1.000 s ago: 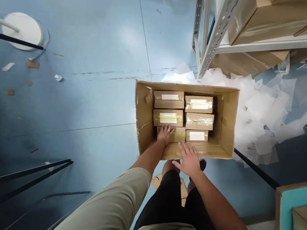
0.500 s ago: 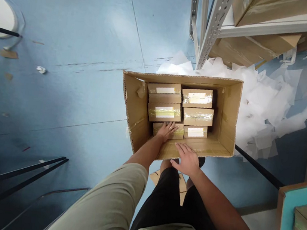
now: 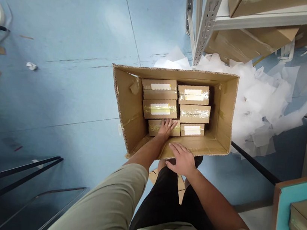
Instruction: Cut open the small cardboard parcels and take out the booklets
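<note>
**Both hands down on an open carton of small boxes**

Left hand (image 3: 167,127) reaching inside the large open brown cardboard carton (image 3: 131,100). Palm down, fingers stretched out on the small brown taped cardboard box (image 3: 153,127) nearest the body. Pressing or feeling rather than gripping, nothing closed around.

Right hand (image 3: 182,159) just beside it and nearer the body, spread flat on the carton's near flap. Released, holding nothing; probably placed there to steady the carton and keep the flap down.

Just beyond the left fingertips, five more small brown boxes with white labels (image 3: 160,108). All six packed in two rows with edges touching, so little room to slide. To the right of them, a bare strip of carton bottom.

Carton itself on the blue floor (image 3: 62,80), directly ahead of both hands.

Farther out past the right hand, a heap of crumpled white paper sheets (image 3: 259,102). Beyond the carton, the foot of a grey metal shelf rack (image 3: 206,31) loaded with brown cartons.
</note>
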Demonstrator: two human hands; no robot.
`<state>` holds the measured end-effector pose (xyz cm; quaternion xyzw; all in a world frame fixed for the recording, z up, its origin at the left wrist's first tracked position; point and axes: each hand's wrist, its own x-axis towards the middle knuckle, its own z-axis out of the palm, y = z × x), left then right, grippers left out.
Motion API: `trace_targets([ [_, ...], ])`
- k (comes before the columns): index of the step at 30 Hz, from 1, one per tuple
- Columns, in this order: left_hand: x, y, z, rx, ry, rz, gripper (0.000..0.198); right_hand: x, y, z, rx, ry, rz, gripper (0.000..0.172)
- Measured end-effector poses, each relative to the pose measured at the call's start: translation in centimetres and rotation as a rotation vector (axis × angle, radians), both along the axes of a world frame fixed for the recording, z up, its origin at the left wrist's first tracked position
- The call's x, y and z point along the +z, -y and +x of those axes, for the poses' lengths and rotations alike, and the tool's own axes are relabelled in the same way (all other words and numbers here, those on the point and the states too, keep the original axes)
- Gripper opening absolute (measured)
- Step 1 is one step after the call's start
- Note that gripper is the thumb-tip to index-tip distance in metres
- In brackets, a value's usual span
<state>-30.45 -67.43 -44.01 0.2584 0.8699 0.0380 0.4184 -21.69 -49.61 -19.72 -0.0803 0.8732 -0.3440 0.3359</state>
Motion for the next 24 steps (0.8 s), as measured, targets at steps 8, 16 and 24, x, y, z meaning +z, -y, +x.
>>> trace_targets([
  [8,6.7,1.5,-3.3,-0.063,0.019,0.006,0.134,0.0,-2.1,-1.4,0.073,0.029,-0.081,0.1],
  [16,20.8,1.6,-5.9,0.067,-0.058,0.034,0.134,4.2,-6.7,2.0,-0.161,0.064,0.004,0.095],
  [24,31.6,-2.5,-11.0,0.202,-0.344,0.122,0.125,11.3,-10.2,8.5,-0.569,0.088,0.224,0.086],
])
